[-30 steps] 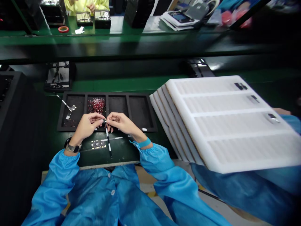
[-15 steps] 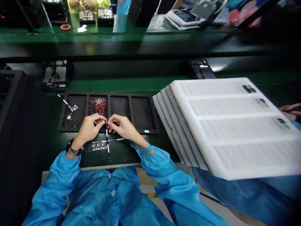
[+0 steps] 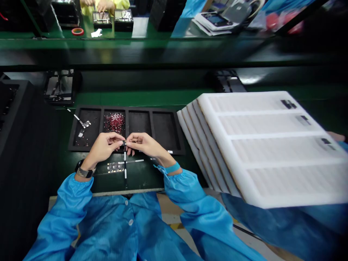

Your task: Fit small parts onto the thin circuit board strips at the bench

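Observation:
My left hand [image 3: 104, 146] pinches the top end of a thin black-and-white flex cable [image 3: 125, 170], which hangs down over the green bench. My right hand [image 3: 145, 145] is closed in a pinch at the same end, its fingertips almost meeting the left ones; whatever it grips is too small to make out. Both hands are over the front rim of a black compartment tray [image 3: 181, 148]. Behind them, a heap of tiny red-and-silver parts [image 3: 115, 121] fills one compartment. Below the hands, a small circuit board strip [image 3: 115, 167] lies on the bench.
At right, a stack of white foam trays [image 3: 241, 136] overhangs the bench edge. A tall black stack [image 3: 32, 152] stands at left. Another cable with a small board [image 3: 86, 124] lies in the tray's left compartment. Across the bench, a co-worker's hands [image 3: 106, 5] show beside black boxes.
Both hands have shifted very slightly right and remain pinched at the cable's end. My right fingers have straightened somewhat. The co-worker in yellow has moved their hands.

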The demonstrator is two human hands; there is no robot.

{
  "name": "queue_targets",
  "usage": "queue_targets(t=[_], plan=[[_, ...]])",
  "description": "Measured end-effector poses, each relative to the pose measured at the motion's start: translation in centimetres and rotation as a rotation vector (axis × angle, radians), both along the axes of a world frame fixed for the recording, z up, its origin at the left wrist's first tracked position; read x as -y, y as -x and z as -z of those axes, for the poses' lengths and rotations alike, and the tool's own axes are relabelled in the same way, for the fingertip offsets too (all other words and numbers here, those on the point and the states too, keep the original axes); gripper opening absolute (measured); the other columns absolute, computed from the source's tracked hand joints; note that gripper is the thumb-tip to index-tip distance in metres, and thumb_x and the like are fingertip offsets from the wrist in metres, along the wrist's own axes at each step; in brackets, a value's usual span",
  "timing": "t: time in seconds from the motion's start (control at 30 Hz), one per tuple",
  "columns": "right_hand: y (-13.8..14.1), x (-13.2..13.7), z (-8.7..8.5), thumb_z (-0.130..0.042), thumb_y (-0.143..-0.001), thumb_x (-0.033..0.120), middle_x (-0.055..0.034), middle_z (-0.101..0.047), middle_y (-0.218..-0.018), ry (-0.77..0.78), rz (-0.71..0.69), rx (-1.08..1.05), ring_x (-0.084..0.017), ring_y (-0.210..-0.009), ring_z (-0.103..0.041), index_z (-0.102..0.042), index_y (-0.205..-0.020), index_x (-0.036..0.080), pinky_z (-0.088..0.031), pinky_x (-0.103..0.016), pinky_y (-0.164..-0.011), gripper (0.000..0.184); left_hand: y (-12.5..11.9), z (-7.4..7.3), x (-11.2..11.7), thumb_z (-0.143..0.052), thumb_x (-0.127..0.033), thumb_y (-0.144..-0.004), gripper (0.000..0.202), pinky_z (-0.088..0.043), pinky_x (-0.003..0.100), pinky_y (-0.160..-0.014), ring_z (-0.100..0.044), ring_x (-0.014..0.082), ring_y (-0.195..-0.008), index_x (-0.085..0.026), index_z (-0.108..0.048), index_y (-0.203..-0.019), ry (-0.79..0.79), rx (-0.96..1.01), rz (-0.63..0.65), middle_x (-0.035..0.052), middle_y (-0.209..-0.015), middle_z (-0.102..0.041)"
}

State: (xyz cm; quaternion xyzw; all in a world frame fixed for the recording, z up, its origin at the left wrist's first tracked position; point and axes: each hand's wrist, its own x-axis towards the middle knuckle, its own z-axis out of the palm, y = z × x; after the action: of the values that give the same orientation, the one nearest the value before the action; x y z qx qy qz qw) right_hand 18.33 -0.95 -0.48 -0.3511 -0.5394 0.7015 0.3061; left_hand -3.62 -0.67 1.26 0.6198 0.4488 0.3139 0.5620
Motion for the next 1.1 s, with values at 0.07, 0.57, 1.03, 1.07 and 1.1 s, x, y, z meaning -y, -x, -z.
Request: queue_targets(t=[0.07,0.57,1.03,1.07,1.1], plan=[[-0.1,-0.1,-0.1,-0.085,-0.084,0.058,-0.0036,-0.075,-0.077,0.022,-0.026,-0.032,-0.017,-0.069,-0.075,-0.068,-0.09,0.016,-0.059,-0.025,-0.059,0.047,0.1,0.1,-0.1,-0.078,-0.032,-0.079,0.023,-0.055,0.029,-0.063,-0.066,0.0157,-0.062,-0.015,-0.079,-0.094,0.063,0.051,0.006,0.0029,-0.073,-0.073],[0.1,0.2,-0.1,-0.088,-0.082,0.058,-0.0048,-0.077,-0.075,0.08,-0.02,-0.047,-0.016,-0.066,-0.074,-0.069,-0.088,0.015,-0.06,-0.027,-0.062,0.047,-0.1,0.5,-0.1,-0.085,-0.03,-0.074,0.022,-0.056,0.028,-0.061,-0.067,0.0157,-0.06,-0.013,-0.08,-0.088,0.154,0.121,-0.026,0.0038,-0.066,-0.071],[-0.4,-1.0,0.7,-0.088,-0.078,0.058,-0.0046,-0.075,-0.082,-0.071,0.295,0.028,-0.017,-0.068,-0.07,-0.069,-0.093,0.019,-0.053,-0.025,-0.051,0.045,1.8,-0.3,-0.7,-0.091,-0.03,-0.07,0.028,-0.055,0.027,-0.06,-0.065,0.0142,-0.061,-0.013,-0.08,-0.089,0.156,0.256,-0.124,0.0046,-0.072,-0.073],[-0.7,-1.2,0.7,-0.086,-0.079,0.056,-0.0038,-0.074,-0.08,-0.109,0.369,0.047,-0.015,-0.064,-0.066,-0.069,-0.093,0.019,-0.05,-0.024,-0.049,0.043,2.2,-0.4,-0.9,-0.092,-0.029,-0.069,0.027,-0.054,0.027,-0.06,-0.066,0.0147,-0.062,-0.013,-0.079,-0.088,0.15,0.296,-0.164,0.005,-0.074,-0.074],[-1.0,-1.5,0.6,-0.085,-0.08,0.055,-0.0031,-0.073,-0.077,-0.143,0.433,0.071,-0.013,-0.06,-0.061,-0.069,-0.093,0.019,-0.046,-0.023,-0.047,0.041,2.8,-0.5,-1.1,-0.092,-0.028,-0.069,0.027,-0.054,0.026,-0.059,-0.067,0.015,-0.064,-0.014,-0.079,-0.088,0.143,0.346,-0.209,0.0053,-0.075,-0.074]])
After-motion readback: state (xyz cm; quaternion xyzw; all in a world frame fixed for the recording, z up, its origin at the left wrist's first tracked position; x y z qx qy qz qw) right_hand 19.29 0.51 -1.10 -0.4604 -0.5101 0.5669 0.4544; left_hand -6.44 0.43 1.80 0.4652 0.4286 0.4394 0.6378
